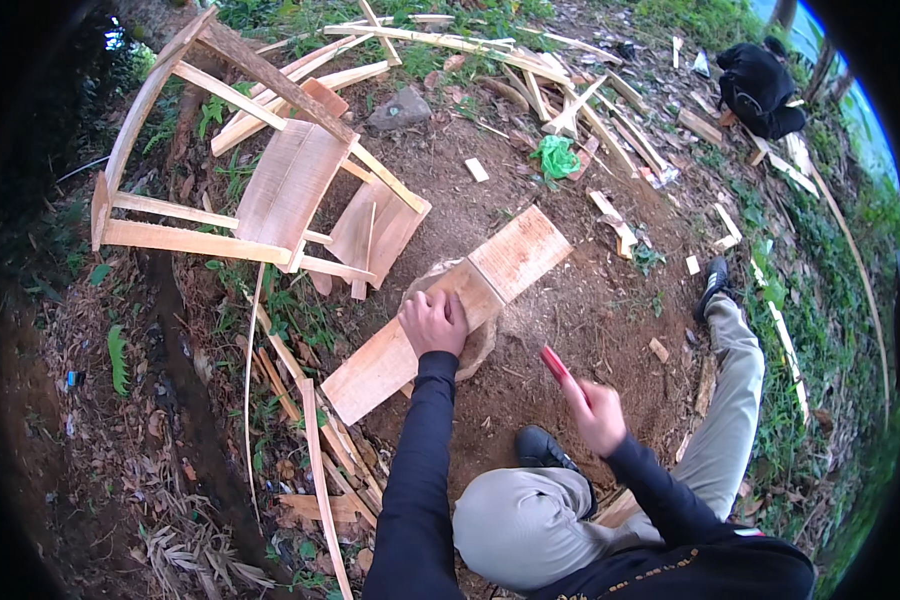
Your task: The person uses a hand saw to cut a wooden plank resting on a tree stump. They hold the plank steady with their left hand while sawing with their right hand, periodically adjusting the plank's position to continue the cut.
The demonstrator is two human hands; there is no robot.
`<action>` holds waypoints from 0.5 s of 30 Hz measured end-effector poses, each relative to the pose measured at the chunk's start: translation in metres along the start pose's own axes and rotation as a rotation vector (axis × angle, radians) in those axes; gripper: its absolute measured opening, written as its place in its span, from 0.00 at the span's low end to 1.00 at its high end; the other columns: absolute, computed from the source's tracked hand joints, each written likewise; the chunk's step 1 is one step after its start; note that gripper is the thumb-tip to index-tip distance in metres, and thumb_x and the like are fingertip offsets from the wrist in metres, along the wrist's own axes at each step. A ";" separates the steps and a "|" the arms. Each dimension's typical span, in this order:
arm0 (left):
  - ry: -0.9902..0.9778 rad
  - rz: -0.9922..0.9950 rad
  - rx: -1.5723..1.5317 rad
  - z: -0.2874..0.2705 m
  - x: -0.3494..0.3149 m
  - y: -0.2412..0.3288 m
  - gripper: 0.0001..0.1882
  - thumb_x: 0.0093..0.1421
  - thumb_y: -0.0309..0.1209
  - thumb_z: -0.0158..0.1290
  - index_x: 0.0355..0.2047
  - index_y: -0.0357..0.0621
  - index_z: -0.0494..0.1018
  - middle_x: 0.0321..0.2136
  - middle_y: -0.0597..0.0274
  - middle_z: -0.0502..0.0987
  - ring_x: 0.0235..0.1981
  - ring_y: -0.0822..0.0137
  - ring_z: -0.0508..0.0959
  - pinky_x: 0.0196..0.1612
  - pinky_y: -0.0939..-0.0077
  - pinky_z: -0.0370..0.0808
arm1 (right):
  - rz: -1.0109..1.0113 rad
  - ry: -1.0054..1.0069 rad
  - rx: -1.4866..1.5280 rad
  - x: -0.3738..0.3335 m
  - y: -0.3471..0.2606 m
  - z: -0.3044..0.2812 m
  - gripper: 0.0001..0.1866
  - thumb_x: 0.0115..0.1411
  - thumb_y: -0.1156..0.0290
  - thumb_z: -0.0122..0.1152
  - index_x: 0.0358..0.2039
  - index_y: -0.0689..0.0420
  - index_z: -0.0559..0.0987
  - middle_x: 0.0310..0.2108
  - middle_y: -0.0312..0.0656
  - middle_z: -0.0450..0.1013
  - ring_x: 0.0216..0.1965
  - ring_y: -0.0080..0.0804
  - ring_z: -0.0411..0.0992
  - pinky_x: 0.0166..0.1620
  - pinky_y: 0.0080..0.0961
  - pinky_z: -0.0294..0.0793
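Observation:
A long light-brown wooden board (375, 365) lies slantwise across a round tree stump (482, 350) in front of me. A shorter, rough-faced wooden piece (522, 252) meets its far end, with a straight seam between them. My left hand (434, 323) bears down on the long board near the seam, its fingers curled at the board. My right hand (598, 420) is closed around a slim red tool (560, 370), raised to the right of the stump. Its exact kind does not show, and motion blurs it a little.
An unfinished wooden chair frame (295, 180) stands at the far left, beside another wooden panel (380, 230). Long wood strips (440, 40) are heaped behind. A green plastic bag (555, 157) and offcuts litter the soil. Another person (760, 90) in dark clothes crouches at the far right.

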State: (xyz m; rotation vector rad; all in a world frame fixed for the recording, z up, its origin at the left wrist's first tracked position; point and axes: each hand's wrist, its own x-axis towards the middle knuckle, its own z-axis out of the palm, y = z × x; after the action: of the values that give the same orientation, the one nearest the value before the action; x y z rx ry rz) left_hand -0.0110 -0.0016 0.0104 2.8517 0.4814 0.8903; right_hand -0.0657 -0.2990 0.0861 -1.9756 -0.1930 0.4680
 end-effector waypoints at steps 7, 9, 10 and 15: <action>-0.056 -0.017 -0.023 0.000 -0.010 0.001 0.14 0.63 0.40 0.54 0.23 0.47 0.71 0.27 0.56 0.69 0.35 0.52 0.71 0.39 0.55 0.65 | -0.083 0.024 0.031 0.051 -0.003 0.022 0.22 0.70 0.58 0.54 0.27 0.64 0.79 0.15 0.52 0.67 0.16 0.35 0.70 0.25 0.36 0.68; -0.021 -0.010 0.014 -0.003 -0.002 -0.004 0.14 0.63 0.40 0.54 0.23 0.46 0.71 0.27 0.56 0.68 0.35 0.52 0.71 0.39 0.55 0.65 | 0.014 0.004 0.081 -0.005 0.007 0.004 0.22 0.70 0.59 0.55 0.26 0.63 0.80 0.14 0.50 0.66 0.16 0.32 0.69 0.25 0.35 0.68; -0.022 0.002 0.028 -0.005 -0.004 -0.001 0.14 0.63 0.40 0.54 0.23 0.46 0.71 0.27 0.56 0.68 0.35 0.52 0.71 0.39 0.55 0.65 | 0.039 -0.003 0.069 -0.017 0.007 -0.003 0.21 0.69 0.59 0.55 0.27 0.63 0.80 0.14 0.50 0.67 0.16 0.32 0.69 0.25 0.34 0.68; -0.018 0.013 -0.020 0.003 -0.003 0.008 0.14 0.62 0.40 0.54 0.24 0.46 0.71 0.28 0.54 0.68 0.35 0.51 0.71 0.39 0.53 0.65 | -0.134 0.018 0.032 0.068 -0.021 0.027 0.21 0.70 0.60 0.54 0.27 0.64 0.78 0.17 0.56 0.67 0.16 0.43 0.69 0.25 0.38 0.68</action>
State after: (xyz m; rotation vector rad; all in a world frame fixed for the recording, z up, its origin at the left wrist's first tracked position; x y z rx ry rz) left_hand -0.0100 -0.0102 0.0079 2.8456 0.4495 0.8666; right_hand -0.0131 -0.2437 0.0785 -1.9211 -0.3030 0.3640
